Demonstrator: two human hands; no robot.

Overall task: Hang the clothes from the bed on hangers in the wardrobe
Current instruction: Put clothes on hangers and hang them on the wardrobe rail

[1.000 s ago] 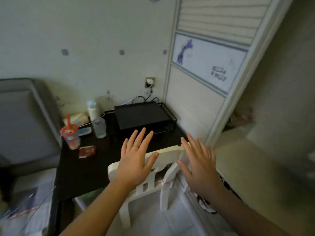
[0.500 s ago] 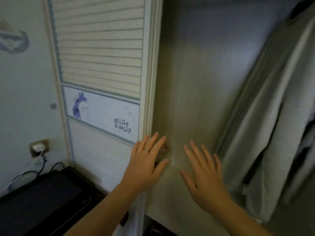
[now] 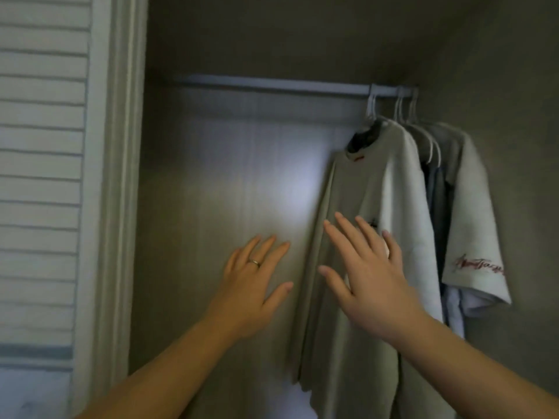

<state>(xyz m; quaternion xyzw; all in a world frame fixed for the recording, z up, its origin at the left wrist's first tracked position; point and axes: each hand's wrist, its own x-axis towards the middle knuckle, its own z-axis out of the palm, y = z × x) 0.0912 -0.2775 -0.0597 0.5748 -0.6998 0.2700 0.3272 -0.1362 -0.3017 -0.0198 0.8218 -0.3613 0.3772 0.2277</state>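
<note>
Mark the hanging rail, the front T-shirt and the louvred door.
hanging rail [image 3: 272, 85], head view, bare middle of the bar.
front T-shirt [image 3: 372, 189], head view, chest panel.
louvred door [image 3: 39, 164], head view, a middle slat.

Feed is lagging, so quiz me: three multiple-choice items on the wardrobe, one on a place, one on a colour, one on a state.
1. On the rail, the shirts hang at: A left end; B middle; C right end.
2. The hangers are: A white; B black; C red.
3. The left hand and right hand are: A open, empty; B gripping hangers; C folding a shirt.
Key: C, they bunch at the right end; A, they show white; A, both are spread flat with nothing held.
</note>
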